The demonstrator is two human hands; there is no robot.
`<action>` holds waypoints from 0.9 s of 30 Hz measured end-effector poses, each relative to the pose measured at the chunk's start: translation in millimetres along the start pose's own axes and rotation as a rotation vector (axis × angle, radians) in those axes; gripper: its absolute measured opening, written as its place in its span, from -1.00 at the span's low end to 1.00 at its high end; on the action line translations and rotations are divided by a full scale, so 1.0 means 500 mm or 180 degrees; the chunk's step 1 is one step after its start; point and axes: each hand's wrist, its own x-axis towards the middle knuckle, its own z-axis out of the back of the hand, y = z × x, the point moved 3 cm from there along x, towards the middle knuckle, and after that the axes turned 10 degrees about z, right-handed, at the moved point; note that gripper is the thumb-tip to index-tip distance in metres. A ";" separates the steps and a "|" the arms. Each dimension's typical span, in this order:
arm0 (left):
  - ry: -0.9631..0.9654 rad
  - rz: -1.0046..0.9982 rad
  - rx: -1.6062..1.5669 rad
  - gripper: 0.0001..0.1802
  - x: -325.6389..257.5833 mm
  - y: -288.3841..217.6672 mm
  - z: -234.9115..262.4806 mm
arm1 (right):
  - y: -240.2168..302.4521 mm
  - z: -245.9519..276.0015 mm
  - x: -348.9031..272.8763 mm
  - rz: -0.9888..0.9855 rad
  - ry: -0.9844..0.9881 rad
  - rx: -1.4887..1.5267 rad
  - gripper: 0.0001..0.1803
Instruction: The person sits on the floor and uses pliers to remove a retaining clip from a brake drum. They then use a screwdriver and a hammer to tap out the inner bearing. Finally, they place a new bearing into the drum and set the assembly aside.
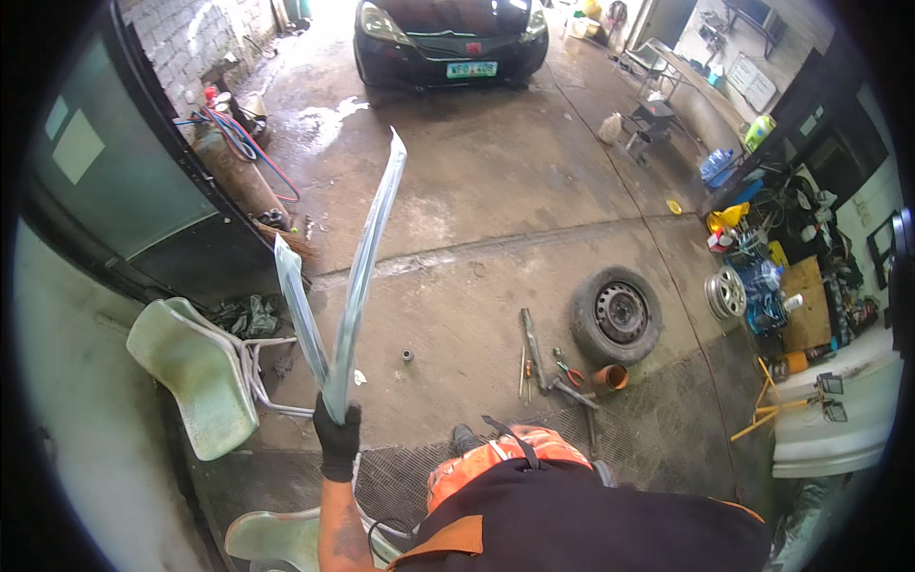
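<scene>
- Gripping two long metal strips point(355, 286) at their lower ends, the gloved left hand point(337, 440) has its fingers wrapped tight.
- Strips fan upward above the concrete floor point(496, 210).
- Right hand is out of sight.
- Spare wheel point(617, 316) lies well apart.

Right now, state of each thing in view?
Left hand: gloved, gripping two metal strips.
Metal strips: held upright, splayed in a V.
Right hand: not in view.
Tyre: lying flat on the concrete.
Green chair: tipped over on its side.
Car: parked, bonnet shut.
</scene>
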 end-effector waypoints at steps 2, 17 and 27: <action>0.0236 0.0041 -0.0363 -0.50 0.054 -0.037 -0.021 | 0.028 -0.009 0.004 -0.0022 -0.0066 0.0157 0.19; 0.1421 0.0463 -0.0003 -0.68 0.704 -0.230 -0.482 | 0.233 0.163 0.231 -0.0408 -0.0064 0.1106 0.17; 0.1214 0.0775 0.0306 -0.70 1.146 -0.282 -0.831 | 0.432 0.660 0.379 -0.0184 -0.0468 0.2149 0.06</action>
